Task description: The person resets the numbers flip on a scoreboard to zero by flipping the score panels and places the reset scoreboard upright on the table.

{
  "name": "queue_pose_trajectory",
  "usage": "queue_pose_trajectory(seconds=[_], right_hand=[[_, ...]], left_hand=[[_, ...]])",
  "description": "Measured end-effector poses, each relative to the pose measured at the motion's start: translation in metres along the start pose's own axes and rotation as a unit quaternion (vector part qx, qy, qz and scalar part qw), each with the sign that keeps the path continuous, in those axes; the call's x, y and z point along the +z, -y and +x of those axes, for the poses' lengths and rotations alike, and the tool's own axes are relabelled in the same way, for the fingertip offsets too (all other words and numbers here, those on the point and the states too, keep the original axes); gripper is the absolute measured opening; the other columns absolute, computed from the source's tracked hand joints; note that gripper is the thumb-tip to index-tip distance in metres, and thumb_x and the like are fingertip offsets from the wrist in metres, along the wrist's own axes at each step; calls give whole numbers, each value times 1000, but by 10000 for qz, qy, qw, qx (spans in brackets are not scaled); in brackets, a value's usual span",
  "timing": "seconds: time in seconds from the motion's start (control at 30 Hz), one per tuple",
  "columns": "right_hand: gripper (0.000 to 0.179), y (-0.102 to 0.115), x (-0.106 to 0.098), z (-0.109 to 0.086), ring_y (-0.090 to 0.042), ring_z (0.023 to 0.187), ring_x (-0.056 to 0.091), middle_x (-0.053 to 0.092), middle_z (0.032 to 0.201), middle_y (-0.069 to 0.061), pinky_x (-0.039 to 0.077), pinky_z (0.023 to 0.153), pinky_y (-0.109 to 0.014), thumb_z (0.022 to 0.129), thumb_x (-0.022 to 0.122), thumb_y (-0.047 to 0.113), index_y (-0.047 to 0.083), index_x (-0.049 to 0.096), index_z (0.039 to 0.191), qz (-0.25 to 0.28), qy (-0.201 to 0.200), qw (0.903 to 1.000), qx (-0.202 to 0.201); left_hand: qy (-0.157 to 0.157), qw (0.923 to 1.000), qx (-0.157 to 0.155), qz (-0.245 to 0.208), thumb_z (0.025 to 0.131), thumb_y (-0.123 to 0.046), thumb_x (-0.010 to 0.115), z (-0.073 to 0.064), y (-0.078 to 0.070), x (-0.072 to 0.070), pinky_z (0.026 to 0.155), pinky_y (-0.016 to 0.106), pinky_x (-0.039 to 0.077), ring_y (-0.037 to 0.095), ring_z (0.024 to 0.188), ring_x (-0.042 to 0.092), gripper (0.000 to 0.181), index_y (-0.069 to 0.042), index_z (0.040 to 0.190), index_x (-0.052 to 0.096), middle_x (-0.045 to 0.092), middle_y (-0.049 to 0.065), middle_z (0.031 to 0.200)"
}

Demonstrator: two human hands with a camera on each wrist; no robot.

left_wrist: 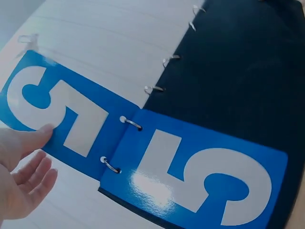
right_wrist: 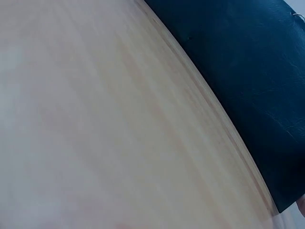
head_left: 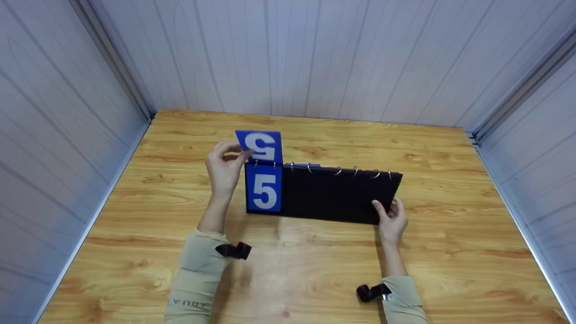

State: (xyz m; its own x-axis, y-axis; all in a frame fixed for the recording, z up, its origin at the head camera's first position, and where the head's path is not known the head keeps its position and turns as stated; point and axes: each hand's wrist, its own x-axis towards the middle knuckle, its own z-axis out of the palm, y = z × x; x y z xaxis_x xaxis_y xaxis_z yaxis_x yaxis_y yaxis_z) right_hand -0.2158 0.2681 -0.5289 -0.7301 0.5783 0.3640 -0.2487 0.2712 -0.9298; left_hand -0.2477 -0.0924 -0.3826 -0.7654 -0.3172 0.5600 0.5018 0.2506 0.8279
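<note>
A black flip scoreboard (head_left: 333, 193) with metal rings along its top edge stands on the table. On its left end hangs a blue number card (head_left: 251, 186) showing a white 5. Above it another blue card (head_left: 275, 155), also with a 5, is lifted on its two rings and appears upside down. My left hand (head_left: 224, 168) pinches this lifted card at its left side; in the left wrist view the thumb lies over the card (left_wrist: 90, 119). My right hand (head_left: 393, 225) grips the scoreboard's lower right edge, thumb on the front. Only a bit of a right finger (right_wrist: 301, 204) shows in the right wrist view.
The scoreboard stands on a wood-grain table (head_left: 315, 270). Pale panelled walls rise at the back (head_left: 288, 58), left and right. Several rings (head_left: 338, 171) line the black board's top, and a blue strip (head_left: 306, 165) shows behind it.
</note>
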Motion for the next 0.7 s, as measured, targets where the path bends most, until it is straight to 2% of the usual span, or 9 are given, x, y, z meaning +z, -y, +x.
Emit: queue_pose_trajectory(seconds=[0.17,0.3,0.47,0.7], right_hand=[[33,2,-1,0,-5,58,50,54,64,3,41,55,-15,69,74,2,-5,58,97,48,53,10000,-58],[31,14,-1,-2,-6,59,51,56,65,-2,41,55,-15,70,73,-2,-9,57,96,117,135,9997,-139],[31,29,-1,-4,-8,59,52,55,66,-9,41,55,-15,70,71,-5,-11,56,96,104,144,9996,-231],[31,32,0,-5,-8,58,50,54,64,-8,40,54,-15,70,71,-5,-11,56,96,75,137,9997,-172]], left_hand=[[20,9990,-50,448,71,-10,74,16,6,11,64,27,47,16,69,57,16,2,78,66,64,10,76],[132,9972,-183,717,74,-12,72,25,10,19,65,26,46,16,70,56,17,2,82,66,63,10,79],[278,9933,-474,1015,77,-14,69,31,16,27,66,26,46,17,71,54,19,2,88,65,62,10,83],[630,9838,-729,1510,79,-14,67,37,31,33,65,26,44,18,72,53,20,1,92,65,61,10,82]])
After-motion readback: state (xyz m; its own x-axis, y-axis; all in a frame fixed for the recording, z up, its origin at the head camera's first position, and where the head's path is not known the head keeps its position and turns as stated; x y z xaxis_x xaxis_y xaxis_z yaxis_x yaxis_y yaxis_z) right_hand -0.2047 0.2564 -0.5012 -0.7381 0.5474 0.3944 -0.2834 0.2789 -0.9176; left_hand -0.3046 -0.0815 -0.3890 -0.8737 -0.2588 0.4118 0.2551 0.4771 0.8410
